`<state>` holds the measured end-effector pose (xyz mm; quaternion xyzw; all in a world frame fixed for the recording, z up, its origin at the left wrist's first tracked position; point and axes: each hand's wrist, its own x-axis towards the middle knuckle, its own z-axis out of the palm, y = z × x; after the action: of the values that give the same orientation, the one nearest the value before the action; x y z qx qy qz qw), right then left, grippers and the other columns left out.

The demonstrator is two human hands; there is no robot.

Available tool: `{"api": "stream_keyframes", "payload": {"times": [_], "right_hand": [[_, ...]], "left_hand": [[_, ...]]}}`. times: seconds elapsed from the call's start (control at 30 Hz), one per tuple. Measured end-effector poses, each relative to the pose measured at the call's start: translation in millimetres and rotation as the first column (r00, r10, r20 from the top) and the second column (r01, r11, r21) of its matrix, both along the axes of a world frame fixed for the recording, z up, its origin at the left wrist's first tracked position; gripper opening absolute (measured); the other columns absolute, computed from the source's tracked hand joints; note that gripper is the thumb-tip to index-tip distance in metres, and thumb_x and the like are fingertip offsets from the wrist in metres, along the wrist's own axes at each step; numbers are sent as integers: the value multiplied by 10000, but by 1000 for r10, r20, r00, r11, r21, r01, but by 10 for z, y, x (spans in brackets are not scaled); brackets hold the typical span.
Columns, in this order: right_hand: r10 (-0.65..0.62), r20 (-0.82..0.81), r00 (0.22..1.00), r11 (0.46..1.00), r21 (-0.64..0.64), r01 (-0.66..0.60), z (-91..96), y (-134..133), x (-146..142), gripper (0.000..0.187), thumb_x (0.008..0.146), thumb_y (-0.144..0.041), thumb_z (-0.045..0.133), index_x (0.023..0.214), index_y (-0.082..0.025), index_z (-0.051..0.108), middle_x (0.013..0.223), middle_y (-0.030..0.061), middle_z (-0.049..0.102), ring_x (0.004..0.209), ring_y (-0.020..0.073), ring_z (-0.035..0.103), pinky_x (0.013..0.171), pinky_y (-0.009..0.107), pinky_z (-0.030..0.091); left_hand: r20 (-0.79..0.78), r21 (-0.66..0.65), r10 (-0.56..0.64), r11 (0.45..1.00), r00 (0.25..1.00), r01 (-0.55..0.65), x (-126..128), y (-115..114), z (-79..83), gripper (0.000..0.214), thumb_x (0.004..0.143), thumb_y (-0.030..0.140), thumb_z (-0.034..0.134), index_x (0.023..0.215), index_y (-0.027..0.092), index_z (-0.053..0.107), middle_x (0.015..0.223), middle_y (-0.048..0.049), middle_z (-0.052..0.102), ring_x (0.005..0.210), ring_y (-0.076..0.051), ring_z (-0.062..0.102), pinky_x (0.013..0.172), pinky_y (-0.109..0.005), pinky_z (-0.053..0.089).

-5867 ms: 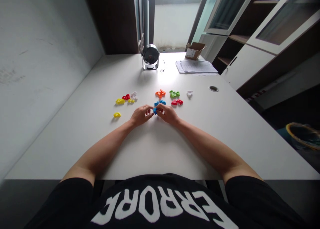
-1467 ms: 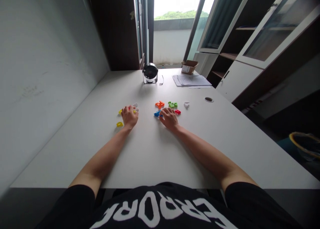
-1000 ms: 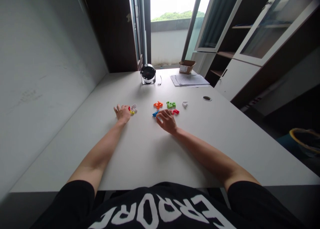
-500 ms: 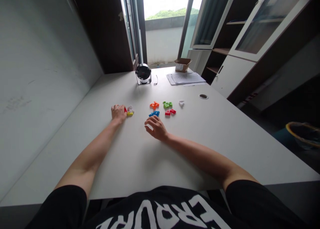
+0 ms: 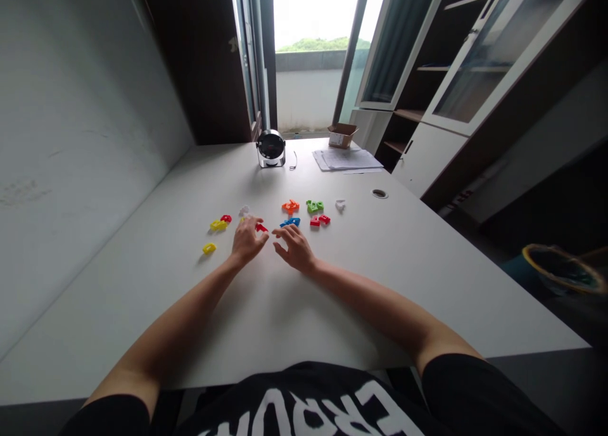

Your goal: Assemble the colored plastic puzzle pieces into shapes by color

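My left hand (image 5: pixel 247 241) is at the middle of the white table, its thumb and forefinger closed about a small red plastic piece (image 5: pixel 261 227). Just beyond its fingers lie a whitish piece (image 5: pixel 244 211) and a partly hidden yellow one. My right hand (image 5: pixel 295 248) rests close by on the right, fingers curved and apart with nothing between them. Blue pieces (image 5: pixel 291 222) lie right behind its fingertips. To the left are yellow pieces (image 5: pixel 218 225), another red piece (image 5: pixel 227 218) and a lone yellow piece (image 5: pixel 209 248).
Farther back sit orange pieces (image 5: pixel 291 206), green pieces (image 5: pixel 314 206), two red pieces (image 5: pixel 320 220) and a white piece (image 5: pixel 340 205). A round black device on a stand (image 5: pixel 271 147), papers (image 5: pixel 349 160) and an open cardboard box (image 5: pixel 342 135) stand at the far edge. A cable hole (image 5: pixel 379 194) is at right.
My left hand has moved right and nearer with the red piece, uncovering yellow and red pieces at the left. My right hand has barely moved. The camera view has shifted slightly.
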<state>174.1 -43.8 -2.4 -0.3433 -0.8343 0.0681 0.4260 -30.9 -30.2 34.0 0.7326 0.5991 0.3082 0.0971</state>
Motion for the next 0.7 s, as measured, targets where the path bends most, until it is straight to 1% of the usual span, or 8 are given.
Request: {"api": "stream_keyframes", "payload": {"times": [0.03,0.1,0.2,0.27,0.37,0.5,0.6,0.7], "right_hand": [[-2,23,1000,1000,8,2,-3,-1,-4,238,1047,-250,598,1277,-238,658,1072,95,713,1045,291,604,977,455,540],[3,74,997,1000,24,-5,-12,-1,-7,273,1051,-219,580,1310,-244,662,1095,102,712,1039,290,595,968,452,543],[30,122,992,998,44,-36,-34,9,-1,255,1068,-190,553,1276,-251,689,1071,90,715,1000,275,580,943,434,544],[45,120,992,997,52,-51,-51,24,6,245,1082,-198,550,1278,-246,689,1069,86,716,993,268,575,930,424,544],[45,125,991,997,49,-52,-74,50,13,258,1081,-203,571,1313,-247,677,1073,88,714,1003,271,572,924,424,547],[57,160,986,997,34,-63,-90,65,13,163,1068,-192,598,1183,-243,702,1048,84,712,984,264,580,925,418,554],[77,150,986,996,24,-82,-96,36,8,114,1073,-195,590,1082,-230,698,1009,82,714,970,257,596,903,401,557],[40,75,996,998,-57,-36,-98,-34,12,121,1080,-257,603,1017,-232,704,978,75,730,959,256,628,868,391,547]], "left_hand": [[77,-58,-22,998,997,26,58,-55,-27,309,898,290,669,1188,185,677,1195,-104,725,1107,-271,667,1039,-404,514],[158,-140,-26,989,987,48,114,-114,-88,264,894,342,669,1101,180,689,1105,-95,726,1016,-257,682,957,-397,538],[230,-172,-67,979,971,108,89,-123,-173,303,895,441,672,1050,183,702,1060,-80,739,938,-234,686,876,-373,540],[280,-200,-77,970,957,137,46,-122,-211,349,893,492,670,1053,185,714,1023,-71,753,902,-222,688,816,-345,537],[320,-228,-89,959,943,168,-2,-145,-234,378,894,514,664,1078,191,734,1011,-65,765,889,-212,684,804,-330,527],[380,-249,-158,931,912,265,-41,-161,-252,422,897,580,681,1063,198,745,973,-51,757,875,-199,671,801,-308,522],[395,-259,-211,908,894,329,-62,-145,-270,445,900,610,678,1040,194,755,915,-41,740,840,-189,648,761,-292,507],[413,-253,-229,901,882,352,-57,-154,-281,430,909,605,665,1018,198,752,909,-37,743,838,-185,651,759,-288,507]]}}
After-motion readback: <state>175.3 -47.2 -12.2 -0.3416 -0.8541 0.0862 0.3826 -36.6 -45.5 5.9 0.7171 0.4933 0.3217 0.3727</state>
